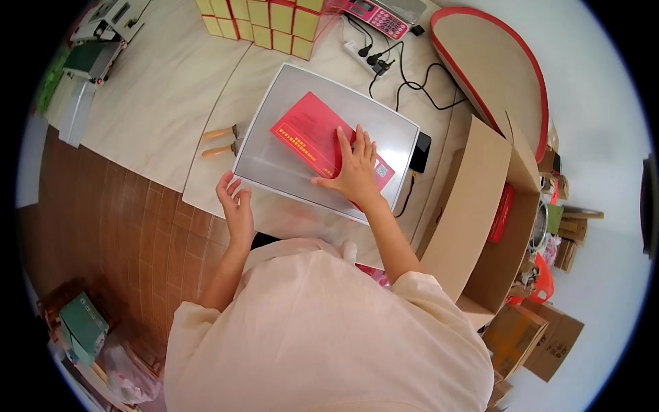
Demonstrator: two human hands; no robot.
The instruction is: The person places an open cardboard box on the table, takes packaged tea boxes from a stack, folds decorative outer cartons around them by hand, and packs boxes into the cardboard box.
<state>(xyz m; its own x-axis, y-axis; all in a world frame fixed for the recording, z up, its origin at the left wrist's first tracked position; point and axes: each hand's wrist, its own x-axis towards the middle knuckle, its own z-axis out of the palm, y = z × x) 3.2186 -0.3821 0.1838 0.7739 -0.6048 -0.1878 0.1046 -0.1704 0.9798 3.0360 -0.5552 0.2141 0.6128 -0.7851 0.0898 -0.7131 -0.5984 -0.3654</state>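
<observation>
A flat red box (307, 128) with yellow printing lies slantwise on a grey panel with a white rim (274, 163). My right hand (357, 170) spans the box's right part, with the thumb at its near edge and the fingers at its far edge. The hand partly covers the box. Beside the panel's near left corner is my left hand (237, 209), its fingers loosely bent and apart, holding nothing. Two wooden-handled tools (218, 151) lie just left of the panel, with their dark ends close to its rim.
Stacked yellow-and-red boxes (261, 24) stand at the back. A pink scale (379, 15), a power strip (364, 56) and black cables lie behind the panel. Right of the table, an open carton (473, 199) holds a red item. A phone (421, 152) lies by the panel.
</observation>
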